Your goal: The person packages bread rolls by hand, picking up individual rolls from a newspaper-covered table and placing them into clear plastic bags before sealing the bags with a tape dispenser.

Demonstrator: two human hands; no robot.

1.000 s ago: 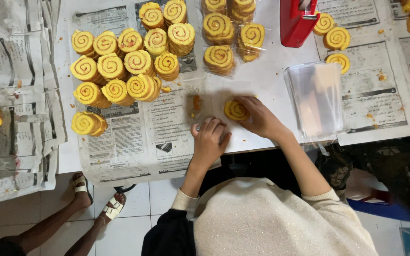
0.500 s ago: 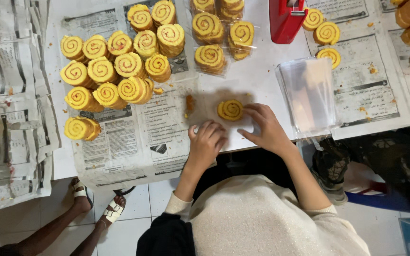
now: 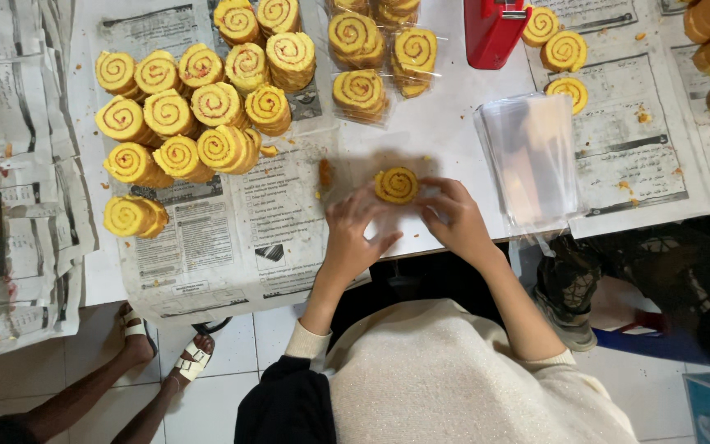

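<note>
Holding one yellow swirl cake slice [image 3: 396, 185] inside a clear plastic bag [image 3: 355, 177], left hand [image 3: 353, 234] and right hand [image 3: 454, 220] pinch it near the table edge [image 3: 421, 247]. Beside the right hand lies one bag stack [image 3: 529, 160]; beyond the left, about twelve slices [image 3: 191, 115].

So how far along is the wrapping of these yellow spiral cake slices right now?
Done: a few clear-wrapped packs of spiral slices lie near the red tape dispenser. In hand: the left hand and right hand press a clear plastic bag around one yellow spiral slice. Left: the unwrapped pile of spiral slices on newspaper, and the stack of empty clear bags.
</note>
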